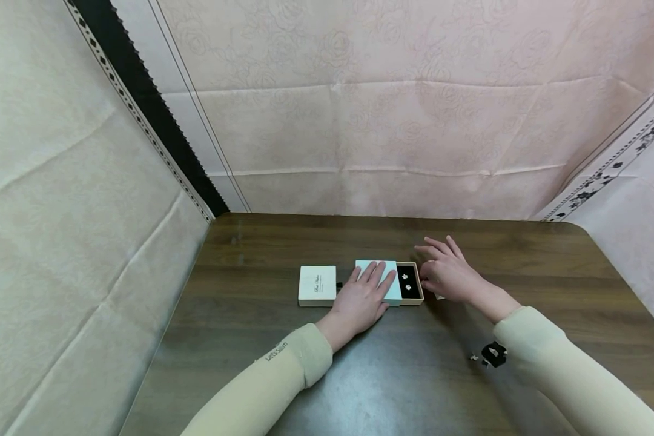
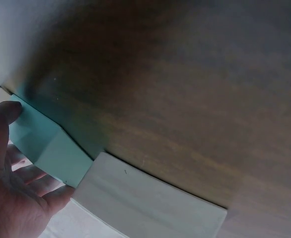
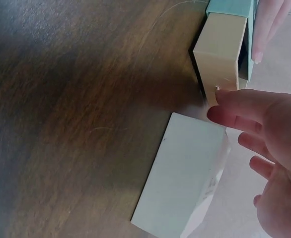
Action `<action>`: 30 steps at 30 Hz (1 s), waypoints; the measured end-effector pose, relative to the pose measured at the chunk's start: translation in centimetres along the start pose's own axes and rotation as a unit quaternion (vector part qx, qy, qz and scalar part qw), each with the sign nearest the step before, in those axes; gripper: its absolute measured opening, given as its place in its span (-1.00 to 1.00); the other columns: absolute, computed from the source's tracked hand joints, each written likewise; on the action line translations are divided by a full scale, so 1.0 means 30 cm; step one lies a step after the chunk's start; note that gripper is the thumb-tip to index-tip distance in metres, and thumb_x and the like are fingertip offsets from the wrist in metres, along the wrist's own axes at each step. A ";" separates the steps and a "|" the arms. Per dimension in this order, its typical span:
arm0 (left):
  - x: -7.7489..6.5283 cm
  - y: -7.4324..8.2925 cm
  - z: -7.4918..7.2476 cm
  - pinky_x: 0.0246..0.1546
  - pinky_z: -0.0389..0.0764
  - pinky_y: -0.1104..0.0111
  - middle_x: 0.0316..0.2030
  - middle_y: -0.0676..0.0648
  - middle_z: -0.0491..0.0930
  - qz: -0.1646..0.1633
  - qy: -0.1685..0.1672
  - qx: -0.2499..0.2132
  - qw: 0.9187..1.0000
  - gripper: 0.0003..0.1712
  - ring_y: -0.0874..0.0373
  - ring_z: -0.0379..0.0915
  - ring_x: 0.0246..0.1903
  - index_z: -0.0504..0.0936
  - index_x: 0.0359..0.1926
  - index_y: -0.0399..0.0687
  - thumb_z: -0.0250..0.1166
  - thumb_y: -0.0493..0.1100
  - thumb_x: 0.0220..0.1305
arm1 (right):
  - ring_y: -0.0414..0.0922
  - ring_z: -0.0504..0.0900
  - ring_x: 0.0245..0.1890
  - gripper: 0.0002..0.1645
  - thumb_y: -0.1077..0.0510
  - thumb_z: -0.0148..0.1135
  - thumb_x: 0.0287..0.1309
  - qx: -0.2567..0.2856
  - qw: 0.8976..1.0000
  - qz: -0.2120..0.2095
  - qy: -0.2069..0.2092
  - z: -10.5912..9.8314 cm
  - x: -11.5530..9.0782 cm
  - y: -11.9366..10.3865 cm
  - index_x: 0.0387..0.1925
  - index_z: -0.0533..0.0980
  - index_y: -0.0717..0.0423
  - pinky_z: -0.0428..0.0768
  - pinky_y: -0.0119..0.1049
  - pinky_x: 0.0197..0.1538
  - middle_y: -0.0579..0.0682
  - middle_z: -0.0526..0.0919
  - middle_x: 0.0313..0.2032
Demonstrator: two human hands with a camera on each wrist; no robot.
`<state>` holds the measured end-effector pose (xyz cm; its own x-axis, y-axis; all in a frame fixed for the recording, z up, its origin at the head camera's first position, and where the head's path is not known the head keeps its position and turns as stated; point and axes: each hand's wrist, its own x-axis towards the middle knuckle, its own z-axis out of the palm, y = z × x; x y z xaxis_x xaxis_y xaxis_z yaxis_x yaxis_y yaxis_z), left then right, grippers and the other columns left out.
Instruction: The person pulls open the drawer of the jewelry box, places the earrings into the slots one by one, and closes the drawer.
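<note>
Head view: left hand point(image 1: 360, 303) lies over the teal box sleeve point(image 1: 394, 297), fingers spread and fairly straight across the top, thumb by the near edge. Cream drawer point(image 3: 219, 37) sticks out of the sleeve's right end, on the wood-grain tabletop point(image 1: 272, 242); two small white flower-like earrings point(image 1: 405, 277) sit on its black insert point(image 1: 413, 294).

Right hand point(image 1: 449, 275) is at the drawer's outer end, some fingers lifted and apart. Right wrist view puts a fingertip at the end panel; can't tell if it touches or if anything's pinched. Plain white box point(image 3: 182, 168) sits just past that end. Lettered white box point(image 1: 317, 286) is just left of the sleeve. Black item point(image 1: 493, 354) lies nearer the person, at right; can't identify it.

Risks, my read: if the left hand slackens, force on the drawer could drag the whole box into either white one. Overpull: drawer drops out and tips, shaking the earrings loose. Off-axis push: drawer jams. Heavy left palm: sleeve squashes and binds.
</note>
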<state>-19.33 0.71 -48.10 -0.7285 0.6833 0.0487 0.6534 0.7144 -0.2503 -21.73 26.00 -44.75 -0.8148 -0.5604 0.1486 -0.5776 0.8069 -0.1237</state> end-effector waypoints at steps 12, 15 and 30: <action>0.001 -0.001 0.000 0.54 0.33 0.11 0.64 -0.10 0.21 -0.001 0.002 -0.001 1.000 -0.19 0.05 0.17 0.60 0.18 0.70 0.12 0.11 0.28 0.63 | 0.39 0.36 0.46 -0.59 0.36 0.52 0.08 0.004 1.000 -0.006 0.001 0.021 0.016 0.002 -0.65 0.55 -0.10 0.08 0.53 0.48 0.33 0.63 0.27; 0.001 0.000 0.000 0.54 0.33 0.11 0.64 -0.10 0.20 -0.002 0.000 -0.002 1.000 -0.19 0.05 0.16 0.61 0.17 0.71 0.12 0.10 0.28 0.63 | 0.39 0.39 0.44 -0.58 0.37 0.51 0.09 0.009 1.000 -0.013 0.003 0.023 0.019 0.001 -0.64 0.52 -0.10 0.10 0.54 0.47 0.33 0.64 0.24; 0.003 0.001 0.003 0.54 0.32 0.13 0.65 -0.08 0.19 -0.004 -0.010 -0.013 1.000 -0.19 0.06 0.14 0.62 0.17 0.71 0.14 0.09 0.28 0.63 | 0.36 0.44 0.42 -0.57 0.36 0.46 0.16 0.013 1.000 -0.025 -0.010 0.031 0.049 -0.028 -0.61 0.46 -0.10 0.15 0.52 0.47 0.26 0.67 0.22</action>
<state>-19.39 0.78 -48.20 -0.7368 0.6753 0.0315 0.6533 0.7232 -0.2240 -22.47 24.33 -45.35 -0.7852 -0.6041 0.1362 -0.6190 0.7723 -0.1428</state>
